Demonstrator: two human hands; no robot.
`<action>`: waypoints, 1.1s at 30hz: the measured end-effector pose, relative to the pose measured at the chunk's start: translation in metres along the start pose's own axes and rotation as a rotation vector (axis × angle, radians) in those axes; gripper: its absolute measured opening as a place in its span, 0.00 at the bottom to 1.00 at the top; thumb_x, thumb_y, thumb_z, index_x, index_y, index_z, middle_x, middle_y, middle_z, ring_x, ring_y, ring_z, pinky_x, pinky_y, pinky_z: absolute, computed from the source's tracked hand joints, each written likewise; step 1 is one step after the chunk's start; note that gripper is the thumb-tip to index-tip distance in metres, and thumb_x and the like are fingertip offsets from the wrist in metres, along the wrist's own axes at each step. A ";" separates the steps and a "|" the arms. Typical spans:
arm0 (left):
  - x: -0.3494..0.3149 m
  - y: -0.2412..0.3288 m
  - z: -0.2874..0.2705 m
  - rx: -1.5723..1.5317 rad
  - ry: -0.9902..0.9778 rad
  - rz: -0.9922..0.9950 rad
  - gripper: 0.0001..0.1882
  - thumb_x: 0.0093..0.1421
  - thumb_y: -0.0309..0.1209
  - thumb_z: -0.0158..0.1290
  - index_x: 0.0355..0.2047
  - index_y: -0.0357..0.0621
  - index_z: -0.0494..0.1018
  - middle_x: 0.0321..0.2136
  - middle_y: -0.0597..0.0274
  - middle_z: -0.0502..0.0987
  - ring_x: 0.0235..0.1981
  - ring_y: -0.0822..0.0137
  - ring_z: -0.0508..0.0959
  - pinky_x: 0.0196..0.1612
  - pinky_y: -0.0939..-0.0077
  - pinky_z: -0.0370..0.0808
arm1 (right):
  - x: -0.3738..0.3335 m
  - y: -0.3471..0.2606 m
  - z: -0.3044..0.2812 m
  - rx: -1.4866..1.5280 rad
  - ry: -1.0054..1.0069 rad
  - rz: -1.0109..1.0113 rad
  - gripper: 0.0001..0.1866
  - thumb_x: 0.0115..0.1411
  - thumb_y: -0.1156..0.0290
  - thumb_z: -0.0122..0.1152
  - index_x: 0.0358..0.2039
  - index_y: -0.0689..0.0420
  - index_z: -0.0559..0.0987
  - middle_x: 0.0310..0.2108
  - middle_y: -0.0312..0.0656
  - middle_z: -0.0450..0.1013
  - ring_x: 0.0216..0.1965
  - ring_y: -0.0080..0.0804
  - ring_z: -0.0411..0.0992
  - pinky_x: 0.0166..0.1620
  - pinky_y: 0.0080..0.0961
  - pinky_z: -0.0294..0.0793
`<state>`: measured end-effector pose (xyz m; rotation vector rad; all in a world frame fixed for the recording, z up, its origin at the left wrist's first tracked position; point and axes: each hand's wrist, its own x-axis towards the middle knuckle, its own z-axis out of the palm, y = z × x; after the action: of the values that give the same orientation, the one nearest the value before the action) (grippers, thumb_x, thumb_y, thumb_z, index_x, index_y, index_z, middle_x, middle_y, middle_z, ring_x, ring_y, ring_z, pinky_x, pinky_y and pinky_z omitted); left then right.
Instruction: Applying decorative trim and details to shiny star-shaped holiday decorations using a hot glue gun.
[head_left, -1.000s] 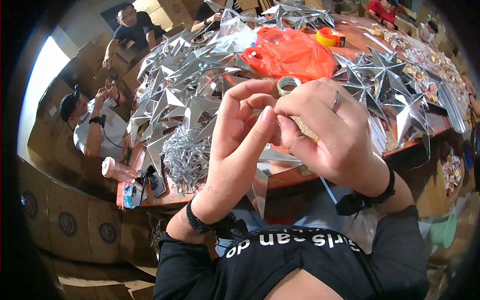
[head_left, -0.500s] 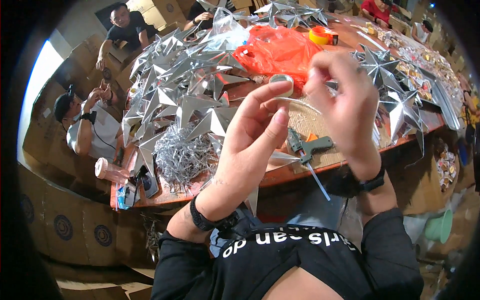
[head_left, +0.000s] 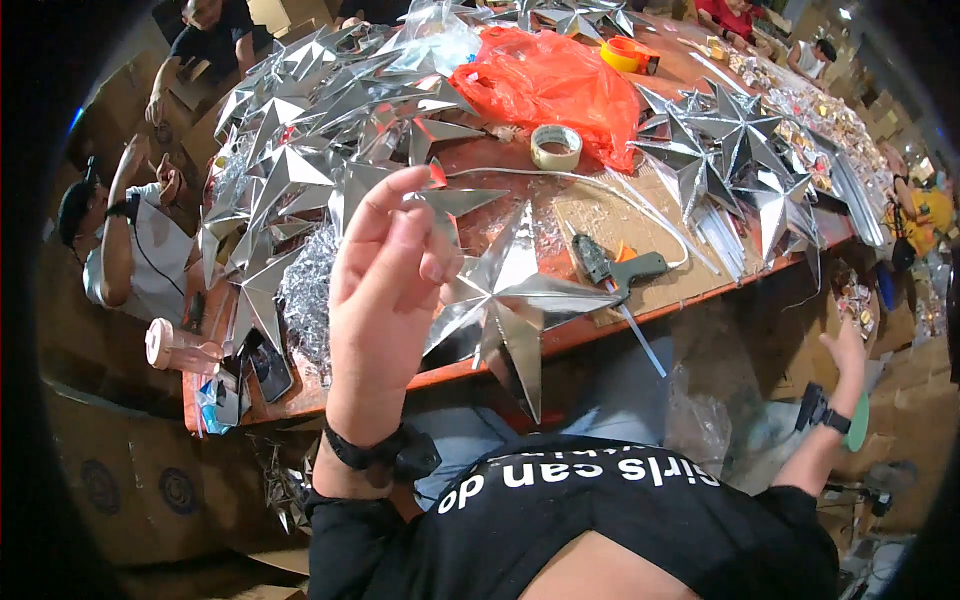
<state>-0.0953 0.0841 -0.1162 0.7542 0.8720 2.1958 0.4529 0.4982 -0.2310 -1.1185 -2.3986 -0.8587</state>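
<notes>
My left hand is raised over the near edge of the table, thumb and index finger brought together; whatever is between them, if anything, is too small to make out. Just right of it a silver foil star overhangs the table edge. My right hand reaches far out to the right, below the table's level. Its thumb stands apart from the fingers, beside a heap of small wrapped pieces; I see nothing held in it. A dark green glue gun lies on a cardboard sheet, a glue stick jutting from its back.
Many silver stars pile up at the left, more at the right. A red plastic bag, a tape roll, silver tinsel, a phone and a pink-lidded cup are around. Co-workers sit at the left and far side.
My right hand has moved from in front of me far out to the right and down. My left hand has shifted left. The star and tape roll show more fully, and the view has shifted.
</notes>
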 end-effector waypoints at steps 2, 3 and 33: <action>-0.003 0.002 -0.015 -0.030 -0.036 0.001 0.19 0.61 0.24 0.49 0.52 0.39 0.64 0.26 0.70 0.65 0.27 0.77 0.64 0.32 0.82 0.63 | 0.029 -0.038 -0.057 0.367 -0.129 0.464 0.04 0.58 0.78 0.49 0.34 0.62 0.71 0.34 0.50 0.72 0.37 0.46 0.70 0.44 0.35 0.69; -0.005 -0.001 -0.016 -0.009 0.019 -0.010 0.17 0.61 0.24 0.48 0.51 0.39 0.65 0.25 0.71 0.64 0.25 0.78 0.63 0.31 0.82 0.61 | 0.034 -0.047 -0.074 0.364 -0.102 0.470 0.04 0.58 0.78 0.49 0.34 0.62 0.71 0.34 0.50 0.72 0.37 0.46 0.70 0.44 0.35 0.69; -0.071 0.001 -0.092 0.196 -0.074 -0.031 0.27 0.63 0.19 0.44 0.63 0.34 0.56 0.38 0.66 0.68 0.38 0.76 0.69 0.47 0.81 0.67 | 0.073 -0.162 -0.162 0.339 0.119 0.557 0.09 0.63 0.77 0.42 0.44 0.58 0.67 0.39 0.45 0.67 0.37 0.39 0.67 0.43 0.32 0.67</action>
<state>-0.1153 -0.0029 -0.1911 0.9028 1.0651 2.0617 0.2913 0.3510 -0.1303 -1.4345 -1.8856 -0.3084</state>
